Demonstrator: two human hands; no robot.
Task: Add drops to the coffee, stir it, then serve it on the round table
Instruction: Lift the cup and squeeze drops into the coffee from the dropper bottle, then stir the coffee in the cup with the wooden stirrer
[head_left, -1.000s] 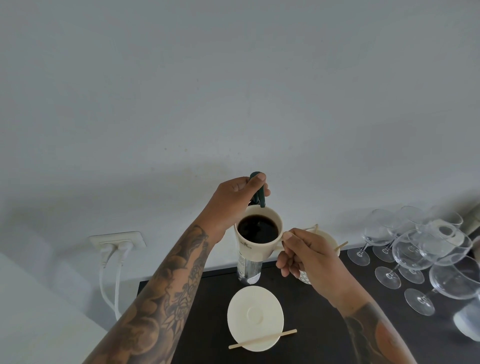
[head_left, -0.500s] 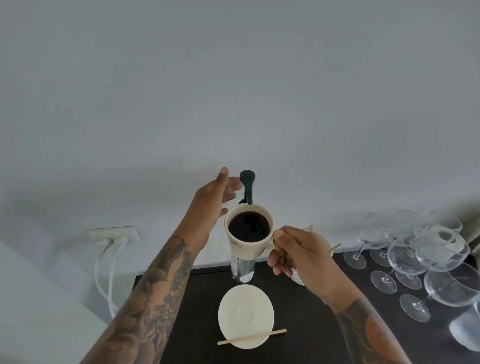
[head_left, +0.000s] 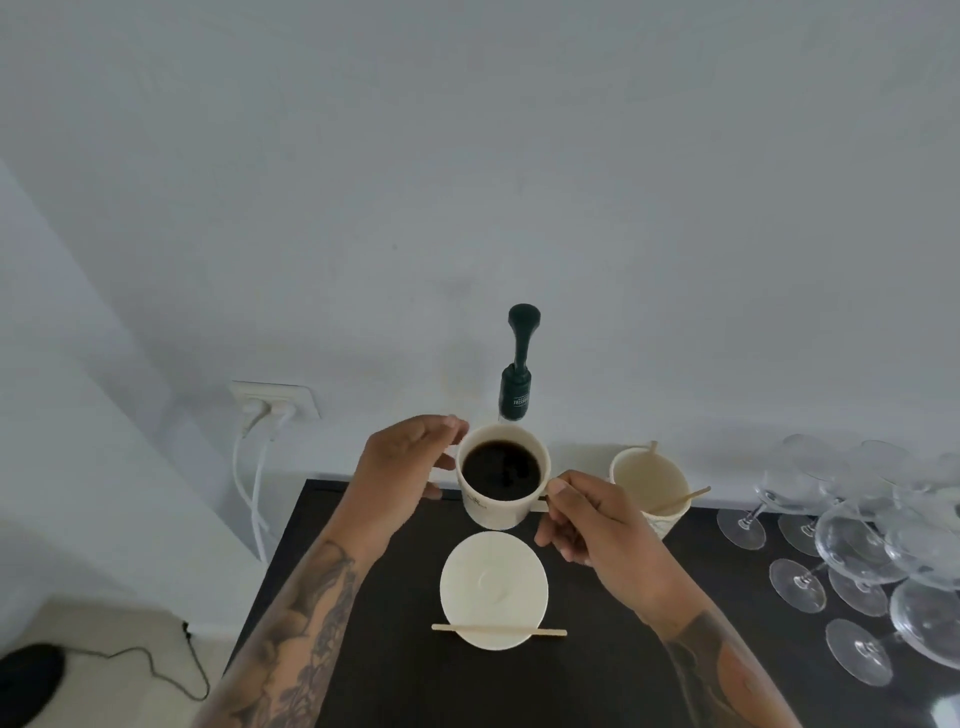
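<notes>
Cream round cup (head_left: 503, 512) of black coffee, handle pinched by rt hand (head_left: 597, 525)

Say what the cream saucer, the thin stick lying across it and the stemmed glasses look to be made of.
Round cream saucer: likely glazed ceramic, smooth with a soft sheen. Thin pale stick: looks like wood, matte tan and flat. Clear stemmed glasses: glass probably, transparent with bright highlights, though clear plastic can't be ruled out.

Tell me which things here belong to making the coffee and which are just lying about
For the job: coffee cup, pump bottle, saucer, stir stick, left hand, right hand.
Lying about: spare cup, wine glasses, wall socket.
</notes>
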